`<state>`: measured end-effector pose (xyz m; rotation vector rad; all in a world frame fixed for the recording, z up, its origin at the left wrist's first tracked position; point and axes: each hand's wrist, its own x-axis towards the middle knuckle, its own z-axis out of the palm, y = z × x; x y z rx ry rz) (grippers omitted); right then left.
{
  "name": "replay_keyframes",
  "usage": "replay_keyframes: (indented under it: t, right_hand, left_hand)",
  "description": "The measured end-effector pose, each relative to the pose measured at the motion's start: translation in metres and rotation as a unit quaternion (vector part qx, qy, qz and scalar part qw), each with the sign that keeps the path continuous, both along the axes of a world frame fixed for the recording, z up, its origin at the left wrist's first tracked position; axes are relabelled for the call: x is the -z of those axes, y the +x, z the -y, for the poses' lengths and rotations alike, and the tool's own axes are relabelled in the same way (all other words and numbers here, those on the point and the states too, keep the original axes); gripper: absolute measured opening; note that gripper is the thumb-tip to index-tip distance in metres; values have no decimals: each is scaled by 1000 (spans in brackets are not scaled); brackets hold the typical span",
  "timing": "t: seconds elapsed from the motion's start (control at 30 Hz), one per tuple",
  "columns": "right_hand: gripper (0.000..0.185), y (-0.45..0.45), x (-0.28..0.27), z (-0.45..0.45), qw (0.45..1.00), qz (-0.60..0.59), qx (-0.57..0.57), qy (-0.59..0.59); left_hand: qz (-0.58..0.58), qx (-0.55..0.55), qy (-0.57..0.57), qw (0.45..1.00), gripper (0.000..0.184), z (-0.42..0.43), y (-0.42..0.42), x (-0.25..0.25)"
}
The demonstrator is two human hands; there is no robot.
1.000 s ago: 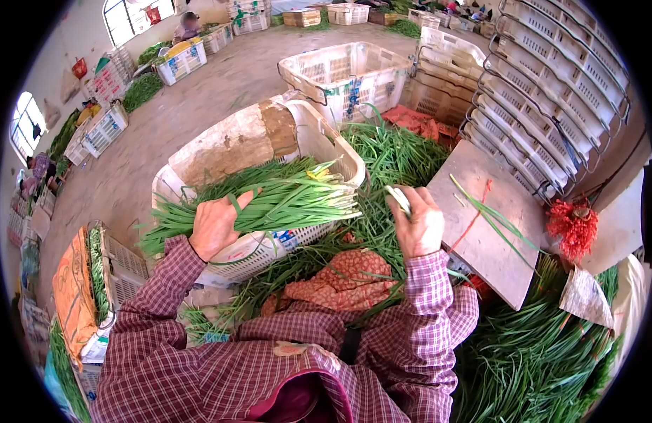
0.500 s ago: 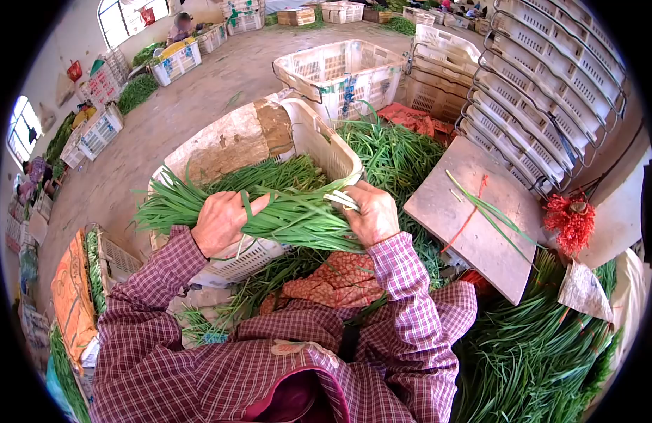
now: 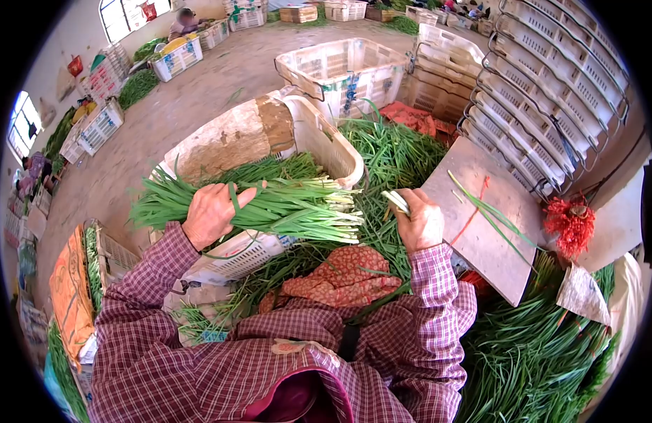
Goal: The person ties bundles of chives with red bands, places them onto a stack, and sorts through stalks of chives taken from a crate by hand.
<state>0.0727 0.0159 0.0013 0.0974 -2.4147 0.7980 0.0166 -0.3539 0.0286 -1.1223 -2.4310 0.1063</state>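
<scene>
Right hand (image 3: 420, 220) has drawn away from the green bundle (image 3: 305, 206) since half a second ago and now hangs right of the near crate (image 3: 247, 252), fingers clamped on a few pale stalks (image 3: 396, 201). Over the crate's near rim, the left hand (image 3: 214, 215) holds the bundle, fingers closed round it. Right of the crate lie loose greens (image 3: 393, 151) and, farther right, a board (image 3: 499, 240).

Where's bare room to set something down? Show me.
The board, between the red tie and loose green leaves, toward its near edge; the floor, between the near crate and left-wall crates. Crowded: long-leaved greens heaped beyond the right hand.
</scene>
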Motion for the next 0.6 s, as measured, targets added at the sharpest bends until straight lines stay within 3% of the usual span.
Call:
replay_keyframes:
  t: [0.13, 0.23, 0.37, 0.43, 0.6]
  right_hand:
    - [23, 5, -18, 40, 993, 49, -100, 43]
    - [39, 0, -12, 54, 984, 59, -151, 72]
    - [42, 5, -12, 61, 982, 79, -164, 55]
    - [38, 4, 1, 64, 978, 32, -203, 47]
    - [35, 4, 3, 64, 985, 28, -158, 58]
  left_hand:
    - [-6, 18, -8, 1000, 69, -6, -1, -2]
    - [-10, 38, -12, 999, 66, -10, 1, -3]
    - [-13, 64, -17, 998, 64, -11, 0, -2]
    - [-5, 43, -42, 998, 65, -12, 1, -1]
    - [-13, 54, -30, 998, 70, -16, 2, -1]
